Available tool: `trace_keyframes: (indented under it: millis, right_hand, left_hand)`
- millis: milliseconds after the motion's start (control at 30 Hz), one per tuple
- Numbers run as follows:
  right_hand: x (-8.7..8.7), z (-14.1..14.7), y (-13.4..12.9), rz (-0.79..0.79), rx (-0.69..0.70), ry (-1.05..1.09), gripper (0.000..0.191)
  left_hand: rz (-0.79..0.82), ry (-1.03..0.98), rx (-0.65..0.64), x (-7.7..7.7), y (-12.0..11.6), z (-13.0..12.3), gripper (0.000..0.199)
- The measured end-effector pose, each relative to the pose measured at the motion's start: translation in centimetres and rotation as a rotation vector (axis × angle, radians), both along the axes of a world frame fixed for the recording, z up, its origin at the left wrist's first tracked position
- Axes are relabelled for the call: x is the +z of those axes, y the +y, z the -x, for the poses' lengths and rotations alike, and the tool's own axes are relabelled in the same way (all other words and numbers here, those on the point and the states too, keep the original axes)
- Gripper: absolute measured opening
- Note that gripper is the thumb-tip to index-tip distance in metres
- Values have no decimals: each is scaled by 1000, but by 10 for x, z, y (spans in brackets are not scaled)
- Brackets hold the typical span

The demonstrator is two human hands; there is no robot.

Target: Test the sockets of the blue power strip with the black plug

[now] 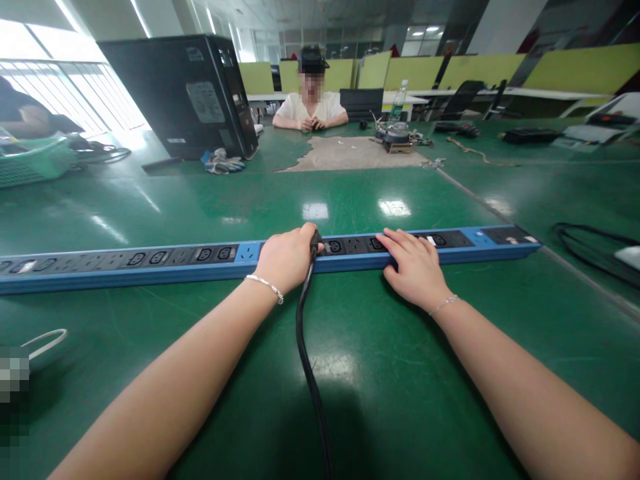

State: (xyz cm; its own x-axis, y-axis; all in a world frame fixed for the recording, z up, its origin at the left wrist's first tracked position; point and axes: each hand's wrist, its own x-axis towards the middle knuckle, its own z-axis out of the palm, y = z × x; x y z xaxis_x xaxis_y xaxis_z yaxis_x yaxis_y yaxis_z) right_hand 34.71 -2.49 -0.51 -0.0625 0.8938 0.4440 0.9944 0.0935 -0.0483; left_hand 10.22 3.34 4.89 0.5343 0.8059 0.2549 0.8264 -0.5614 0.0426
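A long blue power strip [220, 269] with a row of black sockets lies across the green table. My left hand [287, 257] is closed around a black plug [316, 240] at the strip's middle. From that plug a thick black cable [306, 347] runs down toward me. The plug's face is hidden, so I cannot tell how far it sits in a socket. My right hand [415, 263] rests on the strip farther right, fingers stretched out over the sockets and holding nothing.
A black computer case [185, 100] stands at the back left, with gloves [223, 162] beside it. Across the table sits a person [311, 107]. A green basket [35, 163] is at far left, a clear bottle [399, 103] at the back, and a coiled black cable [590, 250] at right.
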Motion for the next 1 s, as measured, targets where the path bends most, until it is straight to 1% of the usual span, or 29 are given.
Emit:
trace_keyframes:
  millis: [167,333,467,600,800,900,1000]
  right_hand:
    - [-1,-1,0,-3,7,-3,60]
    - [0,0,0,4,-5,-15,57]
    - [1,0,0,15,-4,-18,58]
    - [2,0,-1,22,0,-23,59]
    - [1,0,-1,2,-2,6,59]
    - [3,9,-1,-7,7,56,53]
    - [7,33,-1,0,96,127,48]
  left_hand:
    - [12,-2,1,2,0,-6,28]
    - [28,46,-4,2,0,-12,26]
    - [16,4,-45,-4,2,-4,28]
    - [3,-28,-48,-11,4,4,32]
    - [-5,-56,-62,-15,6,6,34]
    - [-31,-103,-82,-19,5,6,34]
    - [-65,-143,-109,-25,5,7,37]
